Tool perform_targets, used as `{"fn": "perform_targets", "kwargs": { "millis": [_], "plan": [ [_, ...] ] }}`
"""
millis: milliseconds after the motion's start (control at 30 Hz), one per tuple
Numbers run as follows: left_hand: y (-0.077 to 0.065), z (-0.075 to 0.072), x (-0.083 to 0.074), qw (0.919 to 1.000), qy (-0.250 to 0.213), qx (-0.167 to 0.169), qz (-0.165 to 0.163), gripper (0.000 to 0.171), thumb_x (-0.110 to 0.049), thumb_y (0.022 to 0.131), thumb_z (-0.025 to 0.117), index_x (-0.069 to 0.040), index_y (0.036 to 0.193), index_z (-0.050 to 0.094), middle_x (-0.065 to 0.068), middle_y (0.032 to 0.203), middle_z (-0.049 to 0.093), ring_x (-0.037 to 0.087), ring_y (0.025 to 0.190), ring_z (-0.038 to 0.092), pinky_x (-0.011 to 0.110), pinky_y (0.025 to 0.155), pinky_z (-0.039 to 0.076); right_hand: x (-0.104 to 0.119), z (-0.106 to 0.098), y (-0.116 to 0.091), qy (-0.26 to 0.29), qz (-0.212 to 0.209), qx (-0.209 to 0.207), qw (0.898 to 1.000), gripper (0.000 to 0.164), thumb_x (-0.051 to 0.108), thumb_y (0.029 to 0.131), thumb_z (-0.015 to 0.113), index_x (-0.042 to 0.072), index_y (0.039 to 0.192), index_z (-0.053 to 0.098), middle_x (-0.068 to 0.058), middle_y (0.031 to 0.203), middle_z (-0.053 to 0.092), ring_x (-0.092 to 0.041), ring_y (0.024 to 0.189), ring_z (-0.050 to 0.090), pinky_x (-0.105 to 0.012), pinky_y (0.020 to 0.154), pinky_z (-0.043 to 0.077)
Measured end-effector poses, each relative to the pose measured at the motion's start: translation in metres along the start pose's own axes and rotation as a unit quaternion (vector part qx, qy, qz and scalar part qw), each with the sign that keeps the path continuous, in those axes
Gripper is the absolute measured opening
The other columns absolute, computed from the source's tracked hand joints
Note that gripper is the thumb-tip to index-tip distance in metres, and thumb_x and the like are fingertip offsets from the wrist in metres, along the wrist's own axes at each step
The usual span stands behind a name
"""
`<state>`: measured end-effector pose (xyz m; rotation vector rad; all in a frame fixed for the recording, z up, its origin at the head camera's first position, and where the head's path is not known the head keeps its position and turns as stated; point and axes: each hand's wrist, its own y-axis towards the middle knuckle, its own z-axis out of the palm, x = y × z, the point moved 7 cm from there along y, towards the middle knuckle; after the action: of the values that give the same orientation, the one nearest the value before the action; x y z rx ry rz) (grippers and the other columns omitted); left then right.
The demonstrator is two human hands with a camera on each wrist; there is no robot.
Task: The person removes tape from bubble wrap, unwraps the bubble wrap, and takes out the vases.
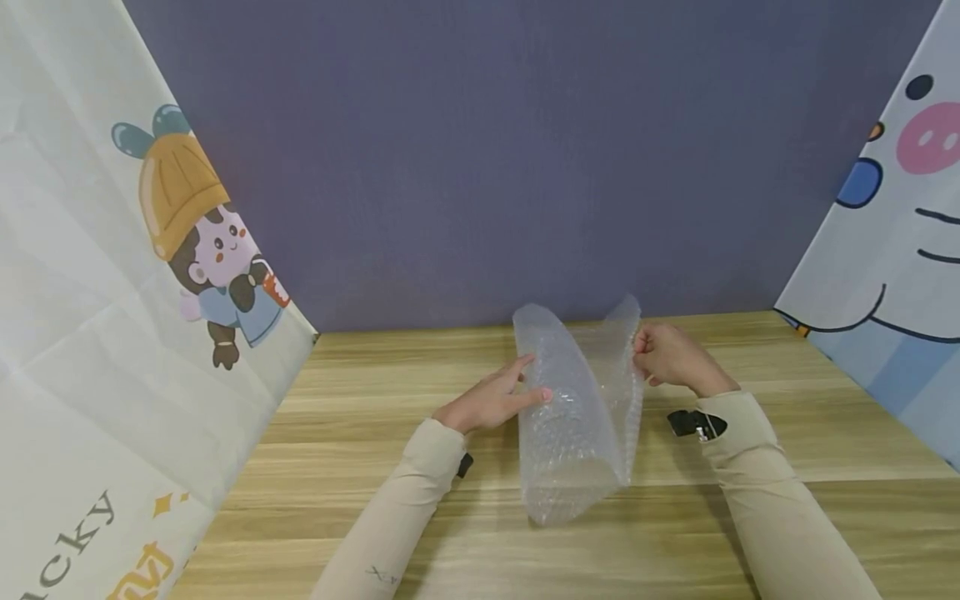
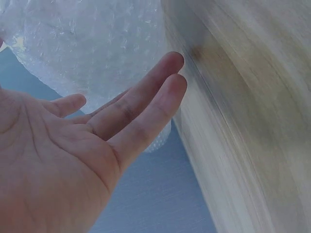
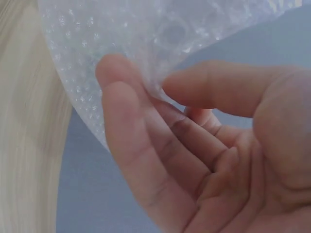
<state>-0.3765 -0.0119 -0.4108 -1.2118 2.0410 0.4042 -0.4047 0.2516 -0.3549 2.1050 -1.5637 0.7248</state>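
Note:
A sheet of clear bubble wrap (image 1: 564, 425) stands folded over on the wooden table, its left layer curved and its right layer raised. My left hand (image 1: 495, 400) lies against the left layer, thumb and fingers spread. In the left wrist view the left hand (image 2: 97, 141) shows its palm with fingers extended beside the bubble wrap (image 2: 97, 43). On the other side, my right hand (image 1: 673, 358) pinches the right edge of the sheet. The right wrist view shows the right hand (image 3: 194, 141) with thumb and fingers together on the bubble wrap (image 3: 77, 53) edge.
The wooden table (image 1: 360, 467) runs back to a dark blue-grey wall panel (image 1: 480, 167). White printed sheets with cartoon figures hang at the left (image 1: 67, 275) and the right (image 1: 907, 250). Black straps (image 1: 697, 425) show at the wrists.

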Motion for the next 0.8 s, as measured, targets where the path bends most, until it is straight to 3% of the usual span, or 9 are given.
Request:
{"fn": "perform_targets", "kwargs": {
  "millis": [400,533,800],
  "plan": [
    [-0.014,-0.002,-0.001,0.9991,0.033,-0.018,0.018,0.09,-0.079,0.093,0.045,-0.038,0.164,0.009,0.009,0.165,0.036,0.028,0.149,0.041,0.053,0.12,0.038,-0.004,0.01,-0.012,-0.001,0.037,-0.009,0.999,0.008,0.001,0.092,0.054,-0.004,0.098,0.052,-0.008,0.077,0.059,-0.016,0.061,0.065,-0.038,0.063,0.062],
    [-0.018,-0.003,0.0,0.9986,0.039,-0.026,0.024,0.088,-0.08,0.093,0.043,-0.04,0.164,0.009,0.009,0.166,0.036,0.028,0.149,0.042,0.053,0.12,0.038,-0.006,0.012,-0.016,-0.002,0.053,-0.016,0.998,0.007,0.002,0.093,0.053,-0.002,0.098,0.052,-0.008,0.077,0.057,-0.017,0.062,0.066,-0.035,0.062,0.062],
    [-0.026,-0.004,0.002,0.998,0.047,-0.033,0.027,0.085,-0.08,0.094,0.042,-0.043,0.163,0.009,0.003,0.169,0.03,0.027,0.149,0.042,0.055,0.12,0.037,-0.007,0.019,-0.026,0.009,0.078,-0.008,0.997,0.006,0.002,0.095,0.052,-0.003,0.099,0.051,-0.015,0.086,0.063,-0.021,0.073,0.069,-0.038,0.063,0.062]
  ]
}}
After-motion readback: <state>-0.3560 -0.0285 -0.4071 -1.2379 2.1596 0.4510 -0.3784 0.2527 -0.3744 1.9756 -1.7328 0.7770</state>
